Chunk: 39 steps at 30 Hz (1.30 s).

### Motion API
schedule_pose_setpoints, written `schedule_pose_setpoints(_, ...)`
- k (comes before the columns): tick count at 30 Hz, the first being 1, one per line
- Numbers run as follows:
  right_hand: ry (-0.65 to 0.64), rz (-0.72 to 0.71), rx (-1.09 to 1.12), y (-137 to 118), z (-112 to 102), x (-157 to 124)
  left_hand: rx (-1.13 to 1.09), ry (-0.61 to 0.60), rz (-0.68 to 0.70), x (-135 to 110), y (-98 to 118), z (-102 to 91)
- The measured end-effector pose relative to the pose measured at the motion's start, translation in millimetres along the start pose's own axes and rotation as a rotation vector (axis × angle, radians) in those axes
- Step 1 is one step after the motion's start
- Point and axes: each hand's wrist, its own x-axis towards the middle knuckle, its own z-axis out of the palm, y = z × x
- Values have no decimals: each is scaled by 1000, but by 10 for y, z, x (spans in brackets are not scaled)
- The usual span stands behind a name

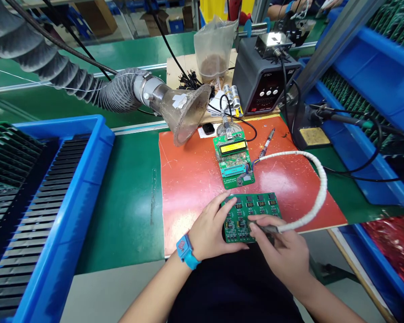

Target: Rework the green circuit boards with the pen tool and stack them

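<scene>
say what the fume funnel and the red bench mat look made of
The fume funnel looks like translucent plastic, matt with brownish grime, since light passes through it. The red mat looks like rubber or silicone sheet, semi-gloss, with pale scratches and a soft glare; the look leaves which one open.

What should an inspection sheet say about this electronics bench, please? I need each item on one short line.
Surface: scratched red-orange mat on a green bench top.
Job's things: green circuit board with four small displays under the hands; pen-like tool over the board.
Clutter: soldering iron and circuit board with yellow display on the mat; plastic bag holding brown matter; black cable ties.
Grippers: left hand spread on the board, blue watch on its wrist; right hand grips the tool.
Cables: white-wrapped cable from the tool; black cables at right.
Surroundings: fume hose with funnel hood, soldering station, blue trays of boards, a co-worker's arm.
</scene>
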Motion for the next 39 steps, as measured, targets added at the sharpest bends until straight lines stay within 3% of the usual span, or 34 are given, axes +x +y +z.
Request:
schedule_pose_setpoints(15, -33, 24, -11, -42, -16, 40, -5, -6, -8, 6, 8, -6)
schedule_pose_setpoints(24, -11, -62, -90, -68, -9, 64, 11, -5, -3, 4, 3, 1)
schedule_pose_setpoints(39, -57, 67, 71, 34, -61, -2, 8, 3, 14, 11, 1, -5)
